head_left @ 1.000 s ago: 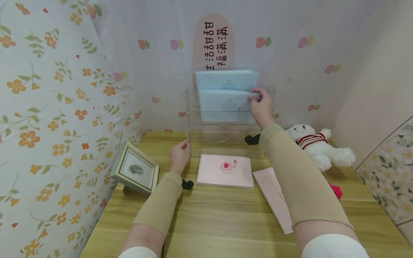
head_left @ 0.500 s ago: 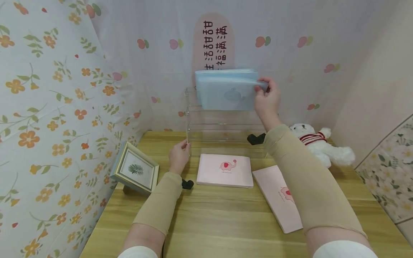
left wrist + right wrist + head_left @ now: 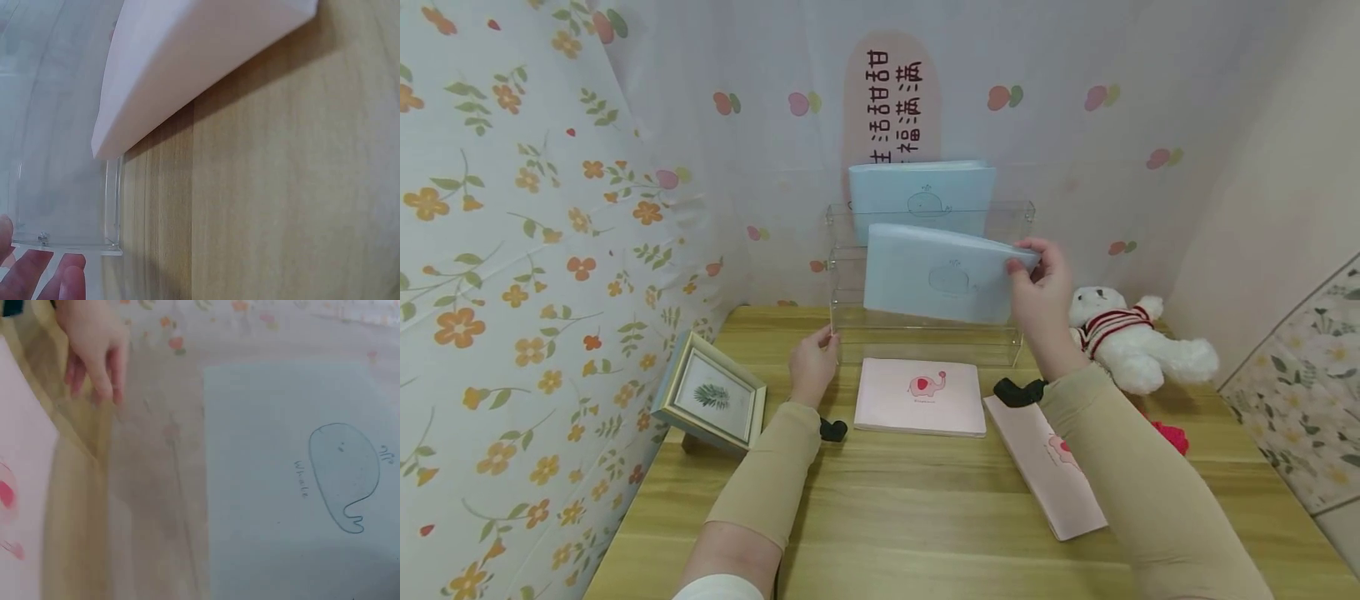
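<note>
In the head view, my right hand [image 3: 1043,287] pinches the right end of a light-blue booklet with a whale drawing [image 3: 943,275]. The booklet is held tilted in front of a clear stepped rack [image 3: 925,337]. The right wrist view shows its whale cover [image 3: 269,487] large. A second blue whale booklet [image 3: 921,187] stands upright in the rack's top tier. My left hand [image 3: 812,367] grips the rack's lower left side; in the left wrist view its fingers [image 3: 72,281] lie at the clear panel's edge.
A pink elephant booklet [image 3: 920,412] lies flat before the rack, and another pink booklet [image 3: 1060,475] lies slanted to its right. A picture frame [image 3: 715,396] stands at left. A white plush bear [image 3: 1131,333] and a red item [image 3: 1171,435] are on the right.
My right hand first lifted the front blue booklet up from the rack's tier, then brought it down and forward, rightward of its earlier place. The left hand has stayed at the rack's side.
</note>
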Motion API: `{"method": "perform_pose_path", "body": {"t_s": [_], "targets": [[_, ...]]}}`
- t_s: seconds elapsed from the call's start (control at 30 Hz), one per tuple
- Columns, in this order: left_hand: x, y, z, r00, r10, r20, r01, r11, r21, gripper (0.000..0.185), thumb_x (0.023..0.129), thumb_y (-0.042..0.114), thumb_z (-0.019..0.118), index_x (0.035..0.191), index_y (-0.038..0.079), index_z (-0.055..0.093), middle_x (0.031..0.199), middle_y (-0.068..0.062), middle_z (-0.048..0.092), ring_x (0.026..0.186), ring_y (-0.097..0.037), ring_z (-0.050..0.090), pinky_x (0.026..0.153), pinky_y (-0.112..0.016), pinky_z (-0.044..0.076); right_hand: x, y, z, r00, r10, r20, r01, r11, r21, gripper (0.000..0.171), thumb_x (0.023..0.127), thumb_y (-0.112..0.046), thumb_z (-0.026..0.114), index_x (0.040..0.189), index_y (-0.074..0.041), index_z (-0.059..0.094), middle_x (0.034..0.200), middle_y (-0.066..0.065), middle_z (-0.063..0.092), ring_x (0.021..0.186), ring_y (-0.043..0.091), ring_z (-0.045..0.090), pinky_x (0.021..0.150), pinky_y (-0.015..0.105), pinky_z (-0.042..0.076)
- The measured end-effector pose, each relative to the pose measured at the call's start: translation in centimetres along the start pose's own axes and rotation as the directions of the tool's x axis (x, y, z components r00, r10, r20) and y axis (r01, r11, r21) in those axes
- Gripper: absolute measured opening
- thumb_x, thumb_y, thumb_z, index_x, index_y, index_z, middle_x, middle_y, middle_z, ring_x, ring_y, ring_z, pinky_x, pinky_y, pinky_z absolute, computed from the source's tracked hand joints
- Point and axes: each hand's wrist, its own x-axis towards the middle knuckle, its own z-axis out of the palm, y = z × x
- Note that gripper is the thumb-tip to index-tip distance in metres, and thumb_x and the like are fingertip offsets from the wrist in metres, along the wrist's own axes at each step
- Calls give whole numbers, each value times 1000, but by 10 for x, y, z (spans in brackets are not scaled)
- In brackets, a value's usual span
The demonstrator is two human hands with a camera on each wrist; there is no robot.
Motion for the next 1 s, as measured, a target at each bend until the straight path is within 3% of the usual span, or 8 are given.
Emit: {"method": "perform_pose_path", "body": {"t_s": [0.13,0.23,0.43,0.57,0.73,0.8,0.9,1.0], "targets": [[-1,-1,-1,1000,14,-14,-14,1000,-6,36,110,29,68,143,15,75,129,-11,82,117,-39,76,85,-45,55,-35,11,-10,996,37,78,-35,999,-23,26,109,-11,68,133,-2,63,128,4,66,110,12,65,103,48,59],[0,-2,-1,1000,18,-17,-18,1000,-8,36,110,30,68,143,15,74,129,-12,82,128,-40,73,95,-52,58,-63,17,-15,984,113,139,-111,994,-20,27,109,-11,68,133,1,62,134,11,65,112,16,63,106,55,55],[1,-3,-2,1000,9,-3,-9,1000,2,39,111,33,66,146,15,73,133,-12,81,131,-41,71,96,-53,57,-110,37,-26,943,263,202,-258,965,-53,22,107,-2,68,128,3,64,124,5,67,99,12,63,90,31,55],[2,-2,-3,1000,2,15,-2,1000,4,41,112,34,65,147,15,72,135,-12,80,120,-40,74,87,-46,53,-133,53,-33,903,361,231,-336,931,-140,22,108,-2,66,130,0,65,127,11,66,98,15,64,84,22,54],[1,-2,-5,1000,3,10,-3,1000,3,39,111,33,67,145,14,73,132,-12,81,109,-38,74,77,-38,48,-153,71,-35,863,431,263,-385,899,-209,24,108,-7,69,131,-5,67,135,20,67,101,23,67,86,29,55],[1,-2,-5,1000,8,7,-8,1000,10,39,111,33,67,145,14,73,132,-11,81,104,-35,73,74,-34,45,-159,77,-34,858,436,271,-388,897,-214,24,107,-7,70,131,-5,68,135,22,67,100,25,68,86,34,58],[2,-2,-4,1000,18,12,-18,1000,10,39,111,31,67,145,14,72,131,-13,81,82,-30,66,67,-31,41,-168,82,-33,856,429,289,-367,897,-246,23,106,-8,71,129,-7,69,134,23,69,97,26,72,84,40,64],[2,-2,-3,999,31,13,-31,1000,2,39,110,30,68,145,13,73,130,-14,82,68,-26,55,63,-30,38,-178,84,-33,858,412,307,-325,898,-296,21,105,-8,72,126,-8,70,130,21,71,92,24,73,81,38,66]]}}
